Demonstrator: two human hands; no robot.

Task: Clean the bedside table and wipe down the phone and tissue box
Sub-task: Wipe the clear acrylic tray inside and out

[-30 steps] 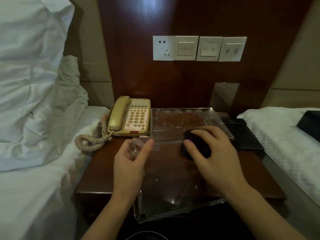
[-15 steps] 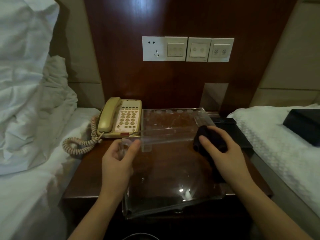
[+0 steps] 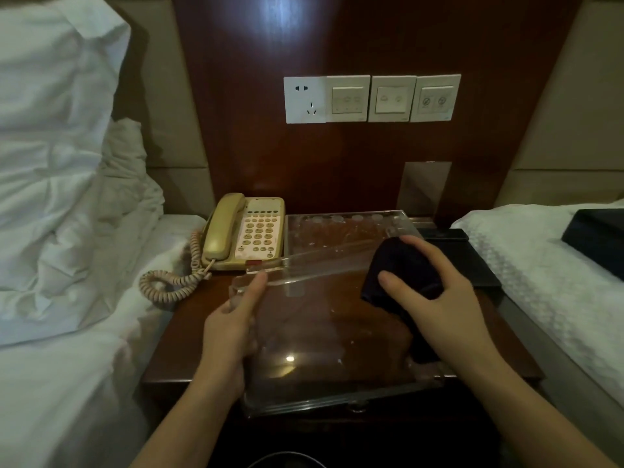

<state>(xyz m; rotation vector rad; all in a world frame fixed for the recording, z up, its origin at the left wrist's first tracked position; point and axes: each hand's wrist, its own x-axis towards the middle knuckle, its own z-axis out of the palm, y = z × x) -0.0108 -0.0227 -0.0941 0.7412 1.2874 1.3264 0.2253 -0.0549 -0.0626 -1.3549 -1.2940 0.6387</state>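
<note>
My left hand (image 3: 233, 327) grips the left edge of the clear acrylic tray (image 3: 324, 336), thumb laid over its upper left corner, fingers curled under where I can just make them out through the plastic. The tray is tipped toward me, its near edge overhanging the front edge of the bedside table (image 3: 175, 329). My right hand (image 3: 439, 309) presses a dark cloth (image 3: 401, 268) against the tray's upper right corner, fingers wrapped over the bunched fabric.

What matters for my next move is where the phone (image 3: 244, 233) lies from here. It sits at the back left corner of the table, just beyond my left thumb and touching or nearly touching the tray's far left corner (I cannot tell which). Its long axis runs front to back, the handset along its left side, and the coiled cord (image 3: 172, 285) spills off toward the table's left edge and onto the bed. My left hand is clearly the nearer one, but the cloth is in my right, so I judge the right hand must cross over the tray to reach the keypad, or the tray must go down first.

A second clear tray (image 3: 344, 231) lies flat at the back, right of the phone. The dark box (image 3: 597, 238) on the right-hand bed may be the tissue box; it is well away from both hands, off the table altogether.
</note>
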